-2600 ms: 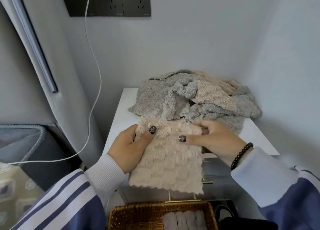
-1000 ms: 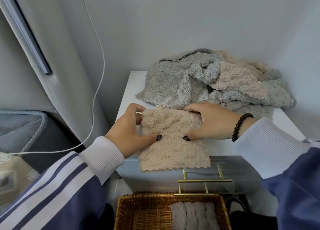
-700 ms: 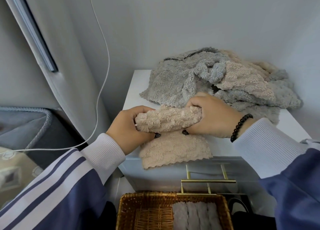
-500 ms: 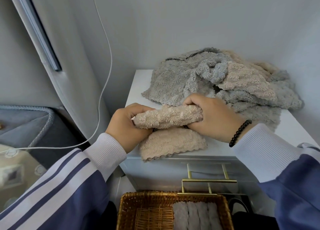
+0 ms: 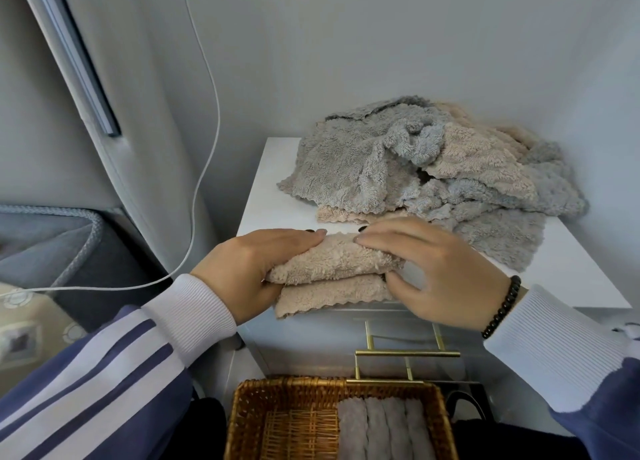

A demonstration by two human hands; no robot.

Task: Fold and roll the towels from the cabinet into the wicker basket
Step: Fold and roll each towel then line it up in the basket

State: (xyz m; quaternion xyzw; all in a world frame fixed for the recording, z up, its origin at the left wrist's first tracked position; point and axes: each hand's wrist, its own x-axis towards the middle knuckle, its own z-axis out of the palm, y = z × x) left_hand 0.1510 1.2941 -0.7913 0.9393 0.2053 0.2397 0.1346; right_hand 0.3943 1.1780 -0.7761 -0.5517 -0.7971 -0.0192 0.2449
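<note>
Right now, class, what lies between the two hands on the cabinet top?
In the head view, the half-rolled beige towel lies between the left hand and right hand; both grip its ends.

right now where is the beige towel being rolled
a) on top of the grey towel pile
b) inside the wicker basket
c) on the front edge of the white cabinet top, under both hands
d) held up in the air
c: the beige towel lies part-rolled at the front of the white cabinet top, with the left hand and right hand gripping its ends, apart from the wicker basket below.
</note>
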